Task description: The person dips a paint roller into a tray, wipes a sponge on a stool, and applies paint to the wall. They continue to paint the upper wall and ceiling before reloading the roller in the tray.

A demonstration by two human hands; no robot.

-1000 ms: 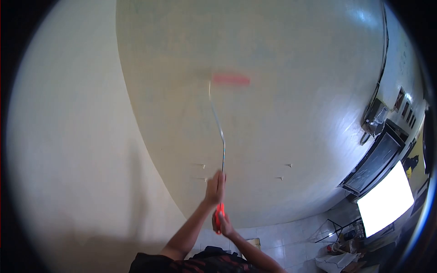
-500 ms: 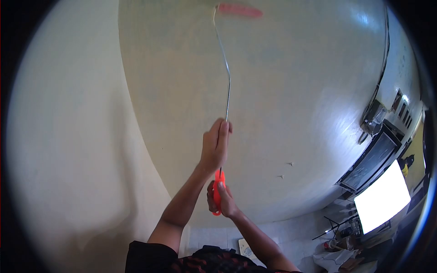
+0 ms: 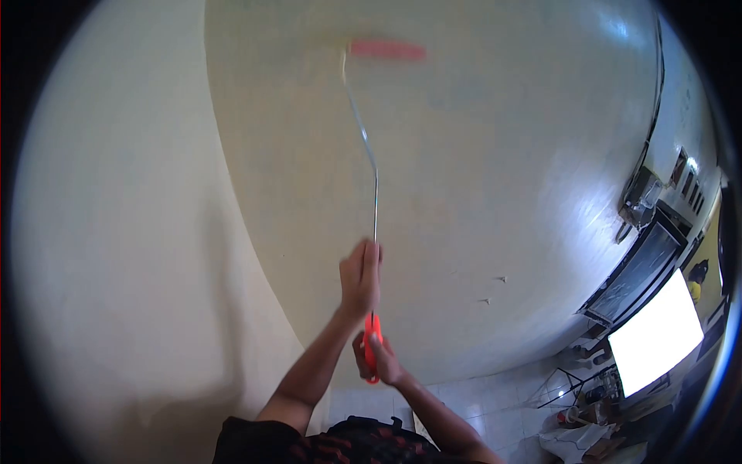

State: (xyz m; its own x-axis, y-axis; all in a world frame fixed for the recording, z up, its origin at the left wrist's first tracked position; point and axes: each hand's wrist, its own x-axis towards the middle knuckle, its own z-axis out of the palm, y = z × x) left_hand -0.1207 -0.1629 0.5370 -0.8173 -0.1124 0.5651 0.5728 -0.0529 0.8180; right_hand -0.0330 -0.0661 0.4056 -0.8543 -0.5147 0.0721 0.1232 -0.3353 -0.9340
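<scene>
A long paint roller (image 3: 376, 205) with a thin metal rod, an orange-red handle and a pink roller sleeve (image 3: 388, 49) is raised in front of the wall (image 3: 464, 170). My left hand (image 3: 361, 278) is wrapped round the rod just above the handle. Lower down, my right hand (image 3: 380, 362) grips the handle with the thumb laid along it. The sleeve lies level across the upper wall and is blurred by motion.
Another wall (image 3: 116, 232) meets this one in a corner on my left. Two small hooks (image 3: 495, 290) stick out of the wall. To the right are a bright white panel (image 3: 657, 336), a dark-framed window (image 3: 638, 267) and a black stand (image 3: 572, 383) on the tiled floor (image 3: 479, 402).
The roller has come down the wall and slightly left in view. Both hands have dropped with it, still holding the rod and the handle.
</scene>
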